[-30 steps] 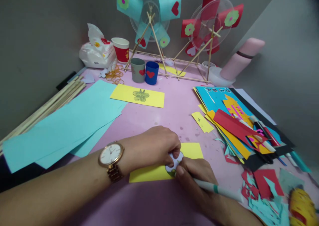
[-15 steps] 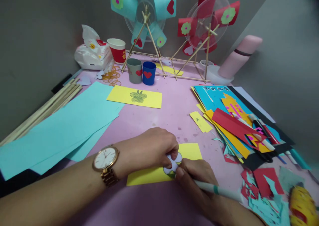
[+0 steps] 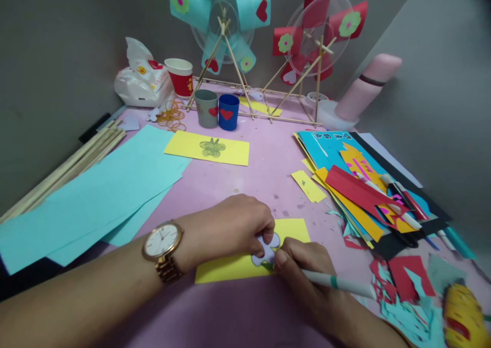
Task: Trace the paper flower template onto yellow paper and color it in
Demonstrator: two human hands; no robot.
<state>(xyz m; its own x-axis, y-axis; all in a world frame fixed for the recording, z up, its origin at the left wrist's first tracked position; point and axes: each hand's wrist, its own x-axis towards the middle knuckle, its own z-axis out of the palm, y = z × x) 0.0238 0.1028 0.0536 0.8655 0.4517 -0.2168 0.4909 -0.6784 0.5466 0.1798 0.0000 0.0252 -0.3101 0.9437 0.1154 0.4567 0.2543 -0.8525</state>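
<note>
A pale flower-shaped paper cutout [image 3: 262,256] lies on a strip of yellow paper [image 3: 226,269]. Curled fingers of my left hand [image 3: 241,225] press its left and upper side down; a watch is on that wrist. My right hand [image 3: 307,271] is closed round a white marker [image 3: 345,285] with a green band, its tip end at the cutout's lower right edge. The tip itself is hidden by my fingers. Some green ink shows along the cutout's lower edge. Farther back lies another yellow strip [image 3: 180,146] bearing a drawn butterfly [image 3: 212,147].
Light blue sheets [image 3: 99,189] and wooden sticks [image 3: 65,169] lie left. Two small cups, grey [image 3: 206,110] and blue [image 3: 229,113], stand ahead, before two paper-bladed wheels on stick frames. Coloured papers, markers and scraps [image 3: 412,307] cover the right. A pink bottle [image 3: 364,89] leans behind.
My right hand and the marker have shifted slightly right along the cutout's lower edge. My left hand stays in place on the cutout.
</note>
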